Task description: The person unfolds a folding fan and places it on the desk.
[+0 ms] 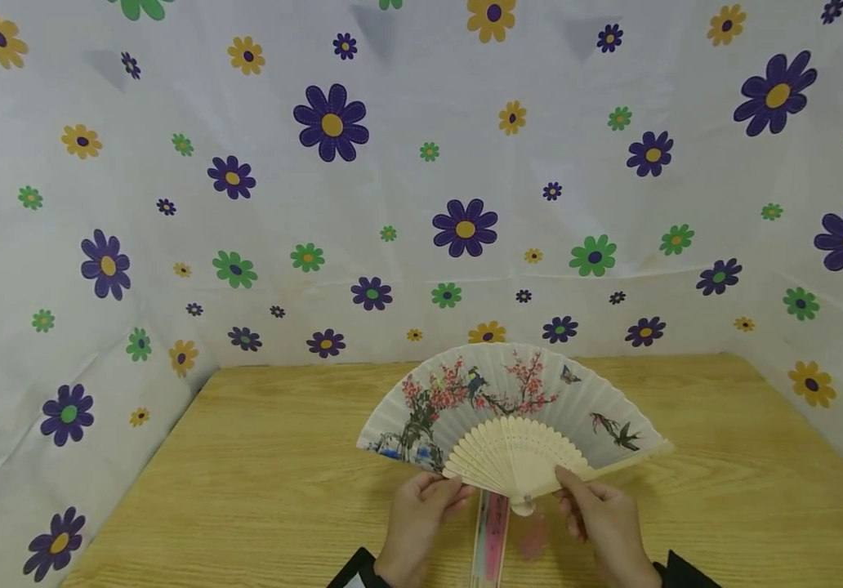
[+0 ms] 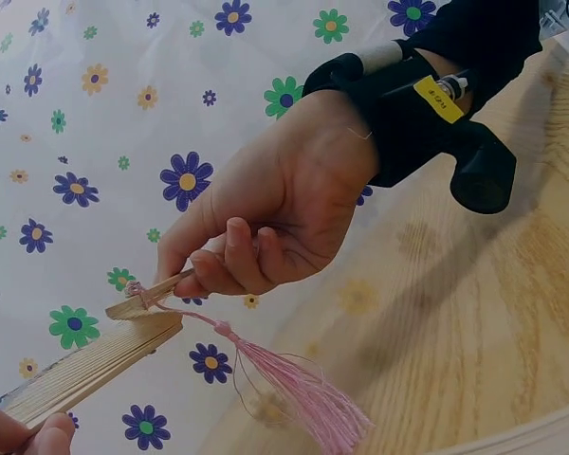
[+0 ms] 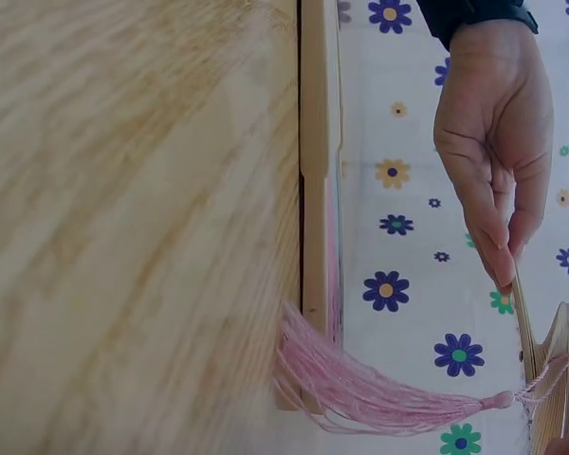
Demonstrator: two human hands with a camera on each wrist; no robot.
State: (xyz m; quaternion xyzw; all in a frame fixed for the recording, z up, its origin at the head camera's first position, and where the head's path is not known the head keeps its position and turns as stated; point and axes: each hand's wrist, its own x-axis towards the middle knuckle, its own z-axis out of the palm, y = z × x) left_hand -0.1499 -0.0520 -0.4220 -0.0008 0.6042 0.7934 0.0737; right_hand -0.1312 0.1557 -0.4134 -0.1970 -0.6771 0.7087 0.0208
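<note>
A folding fan (image 1: 495, 384) is spread wide between my hands, its pale leaf painted with red blossoms, birds and a butterfly. My left hand (image 1: 421, 514) pinches the outer rib on the left near the pivot. At the right, my right hand (image 1: 605, 523) grips the other outer rib between thumb and fingers. From the pivot end hangs a pink tassel (image 2: 303, 389), seen in the left wrist view on its cord. Seen edge-on there, the light wooden ribs (image 2: 95, 365) run between both hands.
Under the fan, a long narrow piece (image 1: 491, 539) with pink and blue faces and pale edges lies on the wooden table (image 1: 260, 457). A white cloth (image 1: 407, 188) printed with purple, yellow and green flowers stands behind the table and along its sides.
</note>
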